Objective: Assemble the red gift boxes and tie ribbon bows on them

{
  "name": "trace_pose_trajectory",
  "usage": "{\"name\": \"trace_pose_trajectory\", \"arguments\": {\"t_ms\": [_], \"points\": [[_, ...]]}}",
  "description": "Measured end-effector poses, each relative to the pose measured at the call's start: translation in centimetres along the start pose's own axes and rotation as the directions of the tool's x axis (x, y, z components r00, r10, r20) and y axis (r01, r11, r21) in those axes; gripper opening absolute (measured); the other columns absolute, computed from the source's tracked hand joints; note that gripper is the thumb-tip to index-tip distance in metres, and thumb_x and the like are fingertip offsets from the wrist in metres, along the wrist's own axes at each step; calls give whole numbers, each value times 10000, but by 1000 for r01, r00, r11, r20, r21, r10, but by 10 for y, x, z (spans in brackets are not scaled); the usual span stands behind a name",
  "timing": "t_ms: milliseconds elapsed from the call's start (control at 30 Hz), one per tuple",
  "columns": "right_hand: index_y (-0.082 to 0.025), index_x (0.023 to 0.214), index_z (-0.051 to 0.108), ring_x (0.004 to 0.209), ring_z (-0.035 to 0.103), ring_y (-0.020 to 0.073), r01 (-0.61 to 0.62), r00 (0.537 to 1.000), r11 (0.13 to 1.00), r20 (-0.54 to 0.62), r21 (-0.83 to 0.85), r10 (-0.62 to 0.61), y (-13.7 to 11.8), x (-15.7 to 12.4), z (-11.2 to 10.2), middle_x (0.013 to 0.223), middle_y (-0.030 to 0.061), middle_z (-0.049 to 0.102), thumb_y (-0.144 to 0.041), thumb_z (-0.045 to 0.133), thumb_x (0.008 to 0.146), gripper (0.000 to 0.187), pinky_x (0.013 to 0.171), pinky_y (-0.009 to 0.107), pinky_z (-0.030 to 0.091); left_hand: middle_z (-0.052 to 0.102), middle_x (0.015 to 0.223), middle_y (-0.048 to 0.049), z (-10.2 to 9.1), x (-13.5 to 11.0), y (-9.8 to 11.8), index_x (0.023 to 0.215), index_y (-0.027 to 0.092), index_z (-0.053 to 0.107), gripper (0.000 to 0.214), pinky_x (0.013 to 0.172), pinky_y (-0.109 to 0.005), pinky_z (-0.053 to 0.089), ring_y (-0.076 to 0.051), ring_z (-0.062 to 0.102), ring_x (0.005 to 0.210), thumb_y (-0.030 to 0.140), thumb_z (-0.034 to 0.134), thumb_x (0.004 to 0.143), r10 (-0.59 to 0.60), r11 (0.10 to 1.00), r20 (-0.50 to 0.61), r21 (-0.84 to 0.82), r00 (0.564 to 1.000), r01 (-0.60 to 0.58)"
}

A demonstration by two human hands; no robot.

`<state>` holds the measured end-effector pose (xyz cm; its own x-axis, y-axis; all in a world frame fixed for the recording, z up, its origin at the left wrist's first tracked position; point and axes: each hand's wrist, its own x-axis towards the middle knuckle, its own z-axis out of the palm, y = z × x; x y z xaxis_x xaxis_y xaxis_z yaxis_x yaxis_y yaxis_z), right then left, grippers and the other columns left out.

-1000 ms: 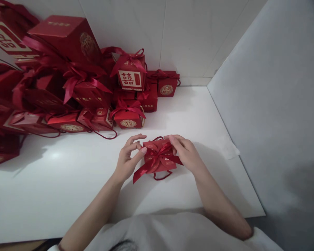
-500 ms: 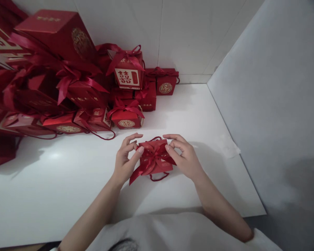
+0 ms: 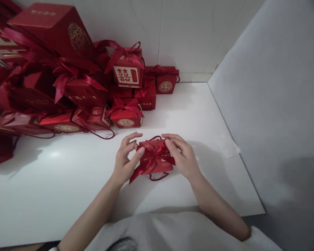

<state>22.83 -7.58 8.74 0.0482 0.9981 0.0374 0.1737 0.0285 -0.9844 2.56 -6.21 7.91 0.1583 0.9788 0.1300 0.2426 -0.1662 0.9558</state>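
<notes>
Presently the left hand [image 3: 124,158] and right hand [image 3: 182,157], fingers [image 3: 140,150] narrowed on the ribbon bow [image 3: 149,157] atop the small red box [image 3: 161,166] on the tabletop [image 3: 68,181], could loosen its knot by tugging unevenly.

The small red card gift box [image 3: 164,166] has a smooth, faintly sheeny face with gold foil print. The red satin ribbon [image 3: 147,162] tied on it is glossy cloth. The thin red cord handle [image 3: 157,178] looks twisted and matt. The white table top [image 3: 55,181] is smooth and semi-glossy, with a soft light spot. The heap of red card boxes [image 3: 68,90] carries shiny ribbons too. The white wall tiles [image 3: 188,35] look smooth. The grey side panel [image 3: 272,104] is matt.
</notes>
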Motion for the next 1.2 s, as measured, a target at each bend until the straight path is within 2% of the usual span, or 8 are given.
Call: {"name": "trace_pose_trajectory", "arguments": {"t_ms": [67,267,400,533,633,733,967,1200], "points": [[-209,699,647,1088,634,228,1,1000,1000,5,-17,-1,0,0,0,1130,78,674,-364,557,951,309,852,355,516,547,1327,-62,0,0,0,694,201,549,262,1114,-432,375,-245,480,1281,343,582,912,9,1000,-11,14,1000,-9],[-219,768,578,1157,592,217,125,992,986,37,-108,-122,0,-3,-2,1135,72,644,-272,539,960,203,946,374,467,571,1245,-61,1,-1,-2,693,185,531,262,1052,-390,390,-213,521,1199,285,551,934,78,986,-136,160,988,-56],[-226,826,539,1174,567,217,217,975,947,10,-238,-221,3,-5,0,1192,83,599,-250,518,967,144,964,391,451,548,893,-26,3,-3,-1,704,188,507,234,805,-290,425,-147,529,847,241,553,928,144,943,-252,328,957,-55],[-227,861,534,978,596,209,324,926,818,-20,-475,-378,7,-7,4,995,68,611,-224,500,970,114,933,414,438,437,661,18,4,-4,1,674,193,436,278,637,-270,356,-128,414,649,207,527,937,159,927,-209,368,965,-73],[-224,826,502,715,564,156,367,888,722,-9,-586,-459,8,-9,6,747,-8,592,-185,499,969,148,939,412,400,422,631,27,5,-4,2,671,194,413,287,617,-269,340,-121,393,618,196,511,941,147,926,-195,372,970,-66],[-217,803,463,570,486,113,390,871,681,7,-620,-492,8,-10,7,661,-47,560,-158,494,964,174,884,371,396,412,621,30,5,-4,1,663,194,394,298,616,-268,339,-117,389,604,195,498,942,137,916,-201,398,970,-47],[-218,755,400,513,426,100,401,860,629,37,-666,-509,10,-12,6,614,-65,523,-132,481,941,220,832,337,385,433,620,38,3,-6,0,666,196,381,289,633,-272,341,-115,401,595,190,496,931,160,874,-195,483,968,-47],[-227,735,394,489,389,106,394,850,628,7,-671,-526,10,-13,7,576,-79,460,-105,483,917,236,812,319,407,440,604,59,3,-6,4,681,197,383,273,661,-262,345,-104,413,578,151,516,915,273,803,-193,586,942,-113]]}}
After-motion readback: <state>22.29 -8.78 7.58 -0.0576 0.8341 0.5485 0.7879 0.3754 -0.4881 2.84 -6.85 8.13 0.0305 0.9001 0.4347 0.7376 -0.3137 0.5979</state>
